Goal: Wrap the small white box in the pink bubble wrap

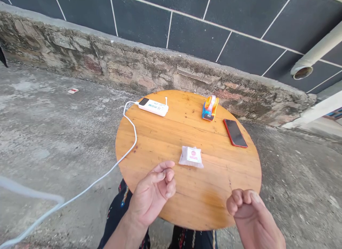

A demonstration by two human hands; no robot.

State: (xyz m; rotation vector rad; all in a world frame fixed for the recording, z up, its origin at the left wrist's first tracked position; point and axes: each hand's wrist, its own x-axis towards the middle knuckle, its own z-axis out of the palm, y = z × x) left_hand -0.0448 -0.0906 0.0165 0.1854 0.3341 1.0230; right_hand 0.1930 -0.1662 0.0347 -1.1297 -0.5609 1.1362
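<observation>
My left hand (156, 192) is raised over the table's near edge, palm turned inward. Its fingers are loosely curled and a little apart, with nothing visible in them. Just beyond its fingertips lies a small clear plastic packet (193, 157) with a white label and pink print. Over the table's right front edge is my right hand (252, 213), its fingers bent into a hollow, the thumb beside them; I see no object in it. Neither hand touches the packet.
On the round wooden table (187, 135) are a white power strip (153, 107) with a white cord (133, 129), a blue and orange tape dispenser (210, 108) and a red-edged phone (235, 133). Behind it runs a stone-based wall (133, 67); a pipe (315, 56) juts out at upper right.
</observation>
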